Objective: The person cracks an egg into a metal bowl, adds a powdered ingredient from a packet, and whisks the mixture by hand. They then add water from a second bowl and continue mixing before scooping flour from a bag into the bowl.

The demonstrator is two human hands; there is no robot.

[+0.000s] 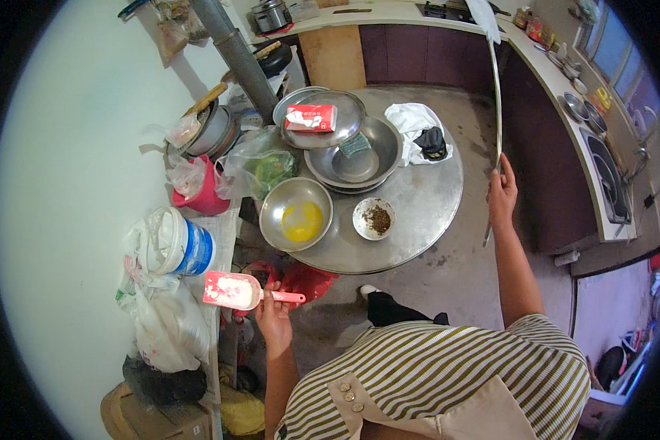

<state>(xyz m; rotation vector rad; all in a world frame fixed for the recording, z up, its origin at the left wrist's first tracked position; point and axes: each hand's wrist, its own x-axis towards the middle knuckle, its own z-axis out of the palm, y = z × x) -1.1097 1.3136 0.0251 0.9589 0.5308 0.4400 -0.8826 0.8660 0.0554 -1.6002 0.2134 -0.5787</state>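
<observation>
My left hand (pixel 274 316) grips the handle of a pink plastic scoop (pixel 234 291) that holds white powder, near the edge of the side shelf. My right hand (pixel 502 190) is closed round a long thin metal rod (pixel 496 104), raised upright, with white material at its top end. Before me on the round metal table (pixel 412 242) stand a steel bowl (pixel 272 212) with yellow liquid, perhaps beaten egg, and a small white bowl (pixel 358 221) of dark brown bits. Behind them is a large steel basin (pixel 322 165) with a green cloth or scouring pad (pixel 355 145) in it.
At the left are a white-and-blue bucket (pixel 197 247), a pink bag (pixel 212 192), white plastic bags (pixel 170 330) and stacked pots (pixel 214 129). A glass lid (pixel 346 104) carries a red tissue pack (pixel 324 118). A counter (pixel 572 129) with a sink (pixel 608 176) curves along the right.
</observation>
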